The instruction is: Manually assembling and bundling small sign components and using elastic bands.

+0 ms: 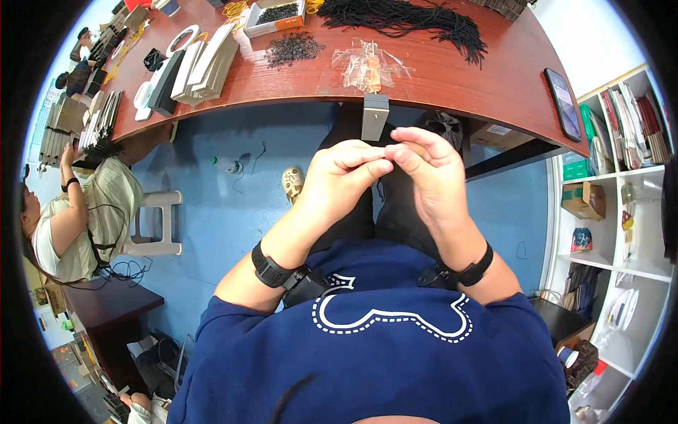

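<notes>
Both hands meet in front of me, just short of the table edge. My left hand [344,180] is closed, its thumb and curled forefinger pinched together. Against its fingertips, the thumb and forefinger of my right hand [438,177] also pinch, while the other fingers curve upward. Whatever lies between the fingertips is too small to make out. Just beyond the hands, a grey narrow box [375,119] juts out at the table edge. Behind it, crumpled clear plastic [349,62] lies around an orange strip [373,73] on the tabletop.
On the reddish table [438,81] lie black cords [402,20], a box of small black pieces [277,14], a loose black heap [294,49], pale card stacks [205,67] and a phone [562,104]. A co-worker [78,212] sits left. White shelves [614,254] stand right; a bottle [226,165] lies below.
</notes>
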A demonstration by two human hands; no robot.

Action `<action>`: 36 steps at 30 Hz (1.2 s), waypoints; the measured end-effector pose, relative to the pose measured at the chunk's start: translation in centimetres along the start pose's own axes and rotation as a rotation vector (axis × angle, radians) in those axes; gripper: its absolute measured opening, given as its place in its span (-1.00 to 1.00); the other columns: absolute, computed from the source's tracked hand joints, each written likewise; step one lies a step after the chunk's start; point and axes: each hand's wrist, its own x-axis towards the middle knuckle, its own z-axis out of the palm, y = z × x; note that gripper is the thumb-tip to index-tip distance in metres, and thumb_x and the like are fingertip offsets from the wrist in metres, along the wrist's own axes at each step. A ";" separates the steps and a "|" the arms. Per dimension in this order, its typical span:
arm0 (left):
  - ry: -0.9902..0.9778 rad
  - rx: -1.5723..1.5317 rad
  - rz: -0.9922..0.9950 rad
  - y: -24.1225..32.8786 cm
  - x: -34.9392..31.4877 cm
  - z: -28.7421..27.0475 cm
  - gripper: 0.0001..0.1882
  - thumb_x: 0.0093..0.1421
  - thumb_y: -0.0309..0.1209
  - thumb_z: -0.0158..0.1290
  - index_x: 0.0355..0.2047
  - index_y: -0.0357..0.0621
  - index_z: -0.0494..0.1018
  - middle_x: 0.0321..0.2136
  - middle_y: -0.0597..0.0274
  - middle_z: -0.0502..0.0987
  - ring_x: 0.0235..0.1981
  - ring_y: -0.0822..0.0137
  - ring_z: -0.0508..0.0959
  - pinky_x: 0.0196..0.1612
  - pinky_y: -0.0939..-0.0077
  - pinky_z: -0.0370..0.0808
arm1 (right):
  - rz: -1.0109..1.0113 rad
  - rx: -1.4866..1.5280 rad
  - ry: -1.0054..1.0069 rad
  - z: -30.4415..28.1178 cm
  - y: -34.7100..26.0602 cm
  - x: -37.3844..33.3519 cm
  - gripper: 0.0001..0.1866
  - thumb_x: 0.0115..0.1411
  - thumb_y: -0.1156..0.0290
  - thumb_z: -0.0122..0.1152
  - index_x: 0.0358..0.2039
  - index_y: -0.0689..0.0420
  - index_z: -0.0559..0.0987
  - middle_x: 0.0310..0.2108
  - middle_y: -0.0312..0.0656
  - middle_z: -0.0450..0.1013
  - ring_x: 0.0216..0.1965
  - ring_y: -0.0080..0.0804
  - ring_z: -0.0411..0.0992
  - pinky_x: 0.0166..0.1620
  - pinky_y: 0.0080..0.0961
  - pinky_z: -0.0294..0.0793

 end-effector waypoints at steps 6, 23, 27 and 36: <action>0.016 -0.170 -0.155 -1.0 -0.1 0.4 -0.86 0.10 -0.48 0.18 -0.31 -0.23 0.59 -0.49 0.32 0.51 -0.49 0.55 0.44 -0.42 0.65 0.41 | 0.098 0.086 -0.039 0.3 0.8 -0.1 -0.70 0.13 0.55 0.22 -0.10 0.29 0.48 -0.29 -0.09 0.54 -0.27 -0.48 0.50 -0.14 -0.57 0.50; 0.056 -0.122 0.022 -1.0 2.6 -0.7 -0.89 0.11 -0.51 0.14 -0.36 -0.27 0.58 -0.41 0.36 0.43 -0.37 0.54 0.41 -0.31 0.70 0.31 | 0.464 -0.005 -0.140 -0.3 -0.5 2.0 -0.82 0.32 0.27 -0.04 -0.33 0.08 0.42 -0.71 -0.55 0.10 -0.76 -0.81 -0.05 -0.68 -0.79 -0.10; 0.009 -0.303 -0.154 0.1 3.0 -0.6 -0.86 0.18 -0.44 0.09 -0.34 -0.26 0.57 -0.42 0.38 0.44 -0.46 0.59 0.36 -0.39 0.71 0.24 | 0.372 -0.144 -0.192 -0.6 -1.1 2.6 -0.82 0.28 0.33 0.00 -0.42 0.11 0.46 -0.68 -0.53 0.19 -0.73 -0.80 0.02 -0.66 -0.76 -0.04; -0.059 -0.504 -0.237 -1.5 1.5 -1.0 -0.77 0.20 -0.47 0.05 -0.15 -0.25 0.52 -0.39 0.35 0.49 -0.41 0.55 0.42 -0.32 0.70 0.36 | 0.341 -0.124 -0.140 -0.9 -0.2 1.6 -0.88 0.13 0.46 0.01 -0.53 0.08 0.47 -0.60 -0.47 0.29 -0.58 -0.76 0.18 -0.50 -0.76 0.14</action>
